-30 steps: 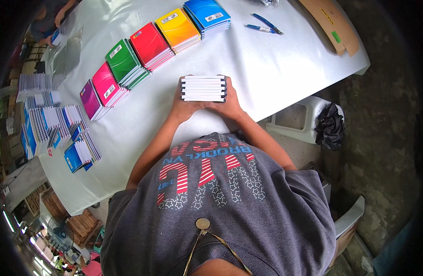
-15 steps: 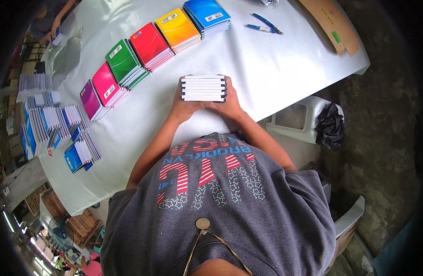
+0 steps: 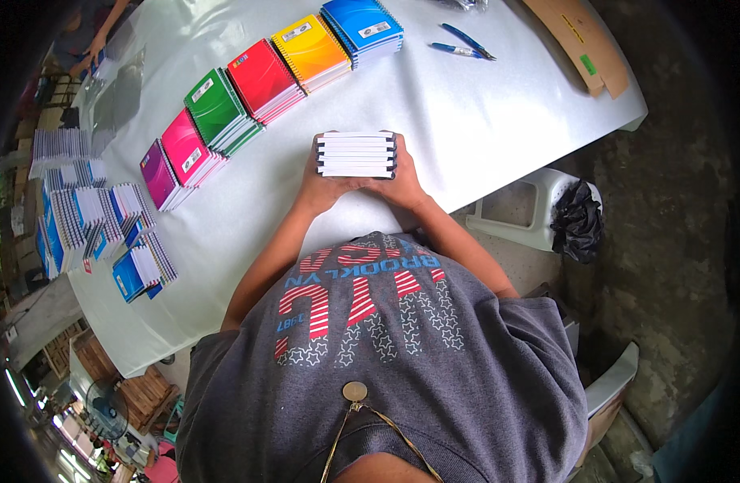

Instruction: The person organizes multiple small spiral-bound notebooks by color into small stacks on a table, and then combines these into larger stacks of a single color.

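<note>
Between my two hands is a stack of spiral notebooks (image 3: pixel 356 154), its white page edges facing up and dark binding coils showing at both sides. My left hand (image 3: pixel 312 183) is closed round the stack's left end, and my right hand (image 3: pixel 401 179) grips the right end. Most of the fingers are hidden behind the stack. Beyond it, a slanting row of notebook piles lies on the white table: purple (image 3: pixel 159 175), pink (image 3: pixel 186 146), green (image 3: pixel 217 105), red (image 3: pixel 261 79), yellow (image 3: pixel 310 48) and blue (image 3: pixel 360 30).
More notebook stacks (image 3: pixel 88 211) stand along the table's left side near a clear plastic bag (image 3: pixel 116 101). Two blue pens (image 3: pixel 467 44) and brown cardboard (image 3: pixel 575 40) lie at the far right. A white stool (image 3: pixel 531 205) with a black plastic bag (image 3: pixel 577 221) stands beside the table.
My hands and the stack between them stay in place. At the far left, another person's hand has shifted slightly.
</note>
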The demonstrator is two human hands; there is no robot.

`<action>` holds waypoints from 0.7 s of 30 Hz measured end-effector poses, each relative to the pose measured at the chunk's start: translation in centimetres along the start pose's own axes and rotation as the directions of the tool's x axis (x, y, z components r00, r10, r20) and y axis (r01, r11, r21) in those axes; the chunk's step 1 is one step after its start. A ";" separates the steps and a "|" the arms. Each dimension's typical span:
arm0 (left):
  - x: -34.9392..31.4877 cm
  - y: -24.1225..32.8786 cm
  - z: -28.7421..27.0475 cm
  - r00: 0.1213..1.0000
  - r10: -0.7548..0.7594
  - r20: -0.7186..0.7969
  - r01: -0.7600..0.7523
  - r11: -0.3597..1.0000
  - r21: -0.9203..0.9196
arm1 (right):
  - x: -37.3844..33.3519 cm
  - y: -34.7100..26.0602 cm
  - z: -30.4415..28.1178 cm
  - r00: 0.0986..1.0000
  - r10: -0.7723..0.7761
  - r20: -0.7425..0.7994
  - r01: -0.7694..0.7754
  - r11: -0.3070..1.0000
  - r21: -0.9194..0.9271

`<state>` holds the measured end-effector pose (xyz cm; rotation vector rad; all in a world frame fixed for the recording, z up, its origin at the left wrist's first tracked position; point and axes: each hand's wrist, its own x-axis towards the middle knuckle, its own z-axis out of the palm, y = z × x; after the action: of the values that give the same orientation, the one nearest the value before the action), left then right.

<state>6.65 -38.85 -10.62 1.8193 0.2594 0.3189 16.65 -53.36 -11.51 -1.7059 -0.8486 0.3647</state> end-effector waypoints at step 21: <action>-0.2 0.2 0.1 0.994 -0.102 0.038 0.107 0.982 -0.153 | 0.2 -0.4 0.1 1.000 -0.008 -0.005 0.008 1.000 0.001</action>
<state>6.46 -39.05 -10.44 1.6493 0.3002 0.2313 16.53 -53.10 -11.15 -1.7015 -0.8507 0.3555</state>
